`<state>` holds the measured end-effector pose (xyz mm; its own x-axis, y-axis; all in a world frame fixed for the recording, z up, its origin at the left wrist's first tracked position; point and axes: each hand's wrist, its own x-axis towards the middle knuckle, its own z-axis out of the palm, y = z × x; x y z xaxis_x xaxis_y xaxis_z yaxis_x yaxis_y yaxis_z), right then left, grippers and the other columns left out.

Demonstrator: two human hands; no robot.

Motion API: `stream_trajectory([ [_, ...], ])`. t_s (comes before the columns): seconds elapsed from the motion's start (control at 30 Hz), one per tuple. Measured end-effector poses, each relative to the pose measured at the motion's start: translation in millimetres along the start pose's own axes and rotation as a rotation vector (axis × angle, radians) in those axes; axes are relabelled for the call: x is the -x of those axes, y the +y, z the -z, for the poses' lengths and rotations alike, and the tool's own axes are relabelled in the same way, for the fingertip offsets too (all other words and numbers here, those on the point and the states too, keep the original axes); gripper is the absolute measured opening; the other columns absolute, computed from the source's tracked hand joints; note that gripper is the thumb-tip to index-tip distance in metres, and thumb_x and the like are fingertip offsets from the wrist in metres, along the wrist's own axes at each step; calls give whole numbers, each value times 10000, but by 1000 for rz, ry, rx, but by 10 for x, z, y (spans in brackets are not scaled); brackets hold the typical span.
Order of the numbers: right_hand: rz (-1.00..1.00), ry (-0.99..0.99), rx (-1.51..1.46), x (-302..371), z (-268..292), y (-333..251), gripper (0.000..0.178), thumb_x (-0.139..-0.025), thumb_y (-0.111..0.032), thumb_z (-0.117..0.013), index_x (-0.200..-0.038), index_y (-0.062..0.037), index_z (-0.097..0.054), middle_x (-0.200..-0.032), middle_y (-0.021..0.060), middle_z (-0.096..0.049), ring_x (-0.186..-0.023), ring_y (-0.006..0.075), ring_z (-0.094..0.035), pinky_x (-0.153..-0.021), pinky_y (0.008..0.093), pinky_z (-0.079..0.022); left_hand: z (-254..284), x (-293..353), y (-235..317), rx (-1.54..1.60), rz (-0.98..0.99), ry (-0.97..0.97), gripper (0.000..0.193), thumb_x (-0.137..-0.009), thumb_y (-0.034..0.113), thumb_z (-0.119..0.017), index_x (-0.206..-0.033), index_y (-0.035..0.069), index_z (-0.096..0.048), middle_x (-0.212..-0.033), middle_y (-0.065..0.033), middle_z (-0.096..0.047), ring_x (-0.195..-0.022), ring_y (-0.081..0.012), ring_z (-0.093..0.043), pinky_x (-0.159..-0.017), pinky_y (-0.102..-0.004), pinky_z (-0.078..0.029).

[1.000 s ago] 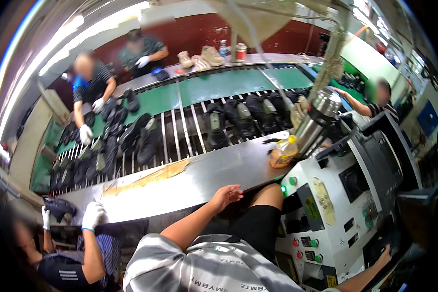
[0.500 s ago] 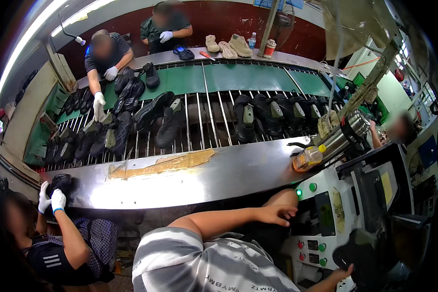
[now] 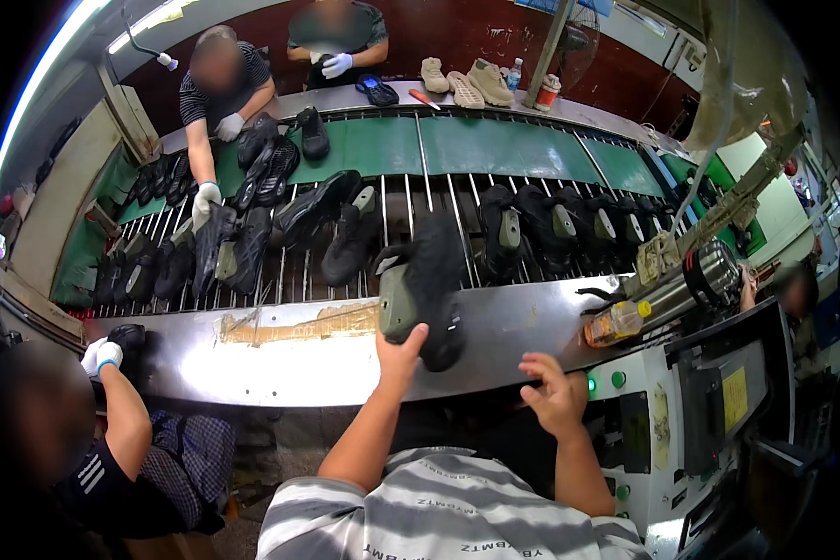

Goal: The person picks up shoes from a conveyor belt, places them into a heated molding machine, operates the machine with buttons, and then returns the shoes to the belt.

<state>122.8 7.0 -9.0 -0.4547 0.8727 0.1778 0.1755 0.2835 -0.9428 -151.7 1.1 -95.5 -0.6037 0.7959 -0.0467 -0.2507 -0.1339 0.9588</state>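
My left hand (image 3: 401,359) grips a black shoe (image 3: 434,275) by the grey-green last (image 3: 399,303) in its heel opening. The shoe is raised over the metal ledge, its upper part slightly smeared by motion. My right hand (image 3: 555,397) hangs in the air to the right of it, fingers spread and holding nothing, close to the green-lit corner of a white control panel (image 3: 625,429). Beyond the ledge, a single black shoe (image 3: 350,243) on a last and a row of black shoes (image 3: 551,224) rest on the roller conveyor.
The metal ledge (image 3: 196,359) carries a bottle with a yellow cap (image 3: 616,324) and a steel flask (image 3: 695,280). Co-workers in white gloves (image 3: 205,203) handle shoes at the far left. Another person (image 3: 131,411) sits at the near left with a black shoe.
A black shoe has moved from the machine at lower right, where my right hand held it, to over the ledge in my left hand. My right hand has risen and let go.
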Motion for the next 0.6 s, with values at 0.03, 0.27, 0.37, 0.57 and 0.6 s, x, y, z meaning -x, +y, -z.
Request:
stream_trajectory([
  [0.03, -34, -7, 15, 41, -26, 118, 311, -828, -126, -697, -1109, -2, -645, -1257, 128, -549, -1114, 225, -535, -931, 323, -430, 105, -139, -69, -255, -83, 79, 586, -718, 248, -813, -1159, -13, -527, -1050, -135, -613, -966, -255, -603, -867, -377, -480],
  [0.27, -168, 69, 236, 370, -1, 439, 242, -816, -82, -693, -1045, -10, -657, -1125, 138, -601, -990, 253, -609, -858, 328, -490, -231, -1001, -511, -918, -491, 171, 609, -633, 301, -800, -1078, -13, -529, -1043, -191, -559, -993, -386, -550, -868, -454, -460],
  [0.37, -213, 132, 347, 483, 40, 455, 215, -789, -49, -692, -998, -10, -663, -1044, 123, -637, -947, 263, -623, -815, 321, -496, -448, -1324, -673, -844, -488, 186, 631, -623, 302, -793, -1103, -7, -525, -1051, -190, -553, -1013, -390, -532, -868, -467, -452],
  [0.57, -344, 93, 421, 721, -63, 902, 189, -774, -63, -695, -957, -23, -673, -973, 111, -652, -858, 256, -621, -769, 320, -499, -402, -2016, -1030, -750, -534, -8, 749, -677, 370, -789, -1222, -43, -484, -1209, -226, -540, -1126, -406, -519, -979, -436, -428],
  [0.6, -351, 92, 431, 704, -85, 920, 189, -774, -62, -695, -957, -23, -673, -971, 111, -652, -854, 257, -622, -768, 320, -500, -273, -2062, -968, -805, -564, -120, 738, -694, 375, -778, -1232, -41, -490, -1227, -228, -543, -1137, -403, -522, -982, -431, -430],
])
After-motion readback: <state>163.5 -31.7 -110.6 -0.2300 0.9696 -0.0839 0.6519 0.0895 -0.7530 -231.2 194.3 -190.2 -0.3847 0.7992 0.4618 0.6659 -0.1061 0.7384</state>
